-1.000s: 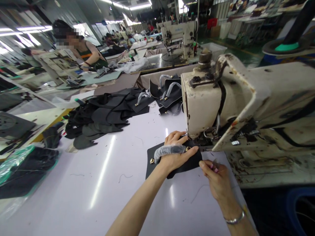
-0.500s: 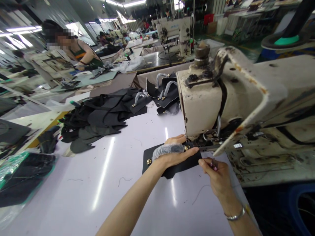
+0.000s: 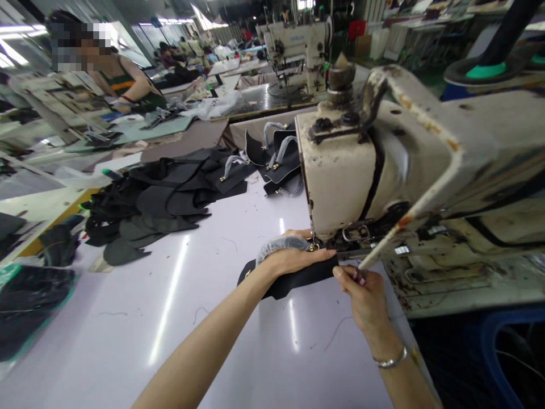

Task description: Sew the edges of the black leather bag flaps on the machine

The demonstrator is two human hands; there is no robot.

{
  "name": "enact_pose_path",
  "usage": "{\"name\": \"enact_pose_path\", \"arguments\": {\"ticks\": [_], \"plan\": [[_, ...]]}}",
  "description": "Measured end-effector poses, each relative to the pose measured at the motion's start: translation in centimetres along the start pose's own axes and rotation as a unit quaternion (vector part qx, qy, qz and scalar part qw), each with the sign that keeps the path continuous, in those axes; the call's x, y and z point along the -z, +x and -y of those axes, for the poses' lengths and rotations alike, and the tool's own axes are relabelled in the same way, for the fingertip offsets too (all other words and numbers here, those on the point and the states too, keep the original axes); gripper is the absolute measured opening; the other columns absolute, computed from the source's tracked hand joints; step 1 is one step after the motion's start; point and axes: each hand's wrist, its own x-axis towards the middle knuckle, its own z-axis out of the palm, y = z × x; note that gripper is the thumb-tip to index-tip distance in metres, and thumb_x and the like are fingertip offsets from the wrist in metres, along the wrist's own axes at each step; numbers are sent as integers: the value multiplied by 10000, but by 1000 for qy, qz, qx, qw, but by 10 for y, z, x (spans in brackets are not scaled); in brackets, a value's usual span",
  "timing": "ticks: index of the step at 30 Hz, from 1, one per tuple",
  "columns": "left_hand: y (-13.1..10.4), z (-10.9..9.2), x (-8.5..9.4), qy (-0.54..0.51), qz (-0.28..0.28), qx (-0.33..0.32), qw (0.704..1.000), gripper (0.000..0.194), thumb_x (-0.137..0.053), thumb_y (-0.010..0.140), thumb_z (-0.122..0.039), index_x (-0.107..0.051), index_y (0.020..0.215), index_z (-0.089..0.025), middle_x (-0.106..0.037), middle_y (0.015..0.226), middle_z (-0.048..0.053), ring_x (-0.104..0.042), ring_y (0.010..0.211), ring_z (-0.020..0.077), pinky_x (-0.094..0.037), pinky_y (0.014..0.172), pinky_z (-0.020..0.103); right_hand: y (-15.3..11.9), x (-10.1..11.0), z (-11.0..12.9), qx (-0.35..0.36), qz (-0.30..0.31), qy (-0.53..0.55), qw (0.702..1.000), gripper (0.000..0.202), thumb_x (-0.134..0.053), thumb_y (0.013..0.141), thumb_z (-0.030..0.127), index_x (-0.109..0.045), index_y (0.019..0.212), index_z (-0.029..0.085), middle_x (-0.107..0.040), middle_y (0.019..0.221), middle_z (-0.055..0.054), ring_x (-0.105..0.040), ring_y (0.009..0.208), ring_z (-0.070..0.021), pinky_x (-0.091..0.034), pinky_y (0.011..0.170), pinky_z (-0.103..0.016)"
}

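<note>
A black bag panel lies on the white table, its far edge at the needle area of the sewing machine. Fixed to it by gold rings is a handle wrapped in clear plastic. My left hand rests flat on the panel, fingers stretched toward the machine, with part of the hand showing beyond the handle. At the panel's right corner, my right hand pinches the edge between thumb and finger. Something small and pinkish sits inside its curled fingers; its kind is unclear. The needle itself is hidden.
Black cut pieces are heaped at the left back. Several panels with wrapped handles lie behind the machine head. A plastic-wrapped black bundle is at the left edge. A bent metal bar juts near my right hand. A co-worker sits beyond.
The camera view has turned slightly, so everything sits a little further left and higher. The wrapped handle now stands more upright, and my forearm covers more of the panel's left end. Both hands keep their places.
</note>
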Motion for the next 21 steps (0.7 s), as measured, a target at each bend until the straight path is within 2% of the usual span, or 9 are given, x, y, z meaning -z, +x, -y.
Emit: {"name": "enact_pose_path", "arguments": {"ticks": [5, 11, 16, 21], "plan": [[16, 3, 2, 0, 82, 13, 997, 452, -846, 691, -530, -794, 1072, -293, -818, 1070, -1, -715, 1121, 301, -589, 974, 406, 4, -7, 4, -10, -7, 22, 1000, 514, -808, 803, 458, -496, 488, 197, -390, 515, 45, -333, 551, -114, -243, 554, -293], [25, 7, 4, -42, 116, 8, 992, 406, -850, 716, -497, -799, 1058, -284, -816, 1077, -2, -720, 1127, 268, -575, 995, 377, 7, -16, 12, -14, -24, 52, 998, 527, -824, 781, 463, -477, 490, 194, -389, 511, 46, -317, 549, -104, -215, 536, -284], [28, 7, 7, -82, 182, 18, 980, 374, -828, 752, -506, -804, 1048, -278, -797, 1172, -5, -701, 1181, 243, -540, 1051, 368, 8, -23, 16, -32, -43, 81, 995, 511, -835, 752, 482, -506, 488, 193, -409, 509, 41, -321, 551, -108, -223, 529, -281], [27, 4, 11, -101, 206, 64, 971, 416, -859, 715, -538, -809, 1049, -296, -797, 1172, -14, -694, 1183, 255, -520, 1068, 374, 8, -27, 19, -46, -66, 102, 992, 500, -864, 717, 455, -504, 488, 194, -431, 515, 40, -340, 550, -106, -234, 526, -275]]}}
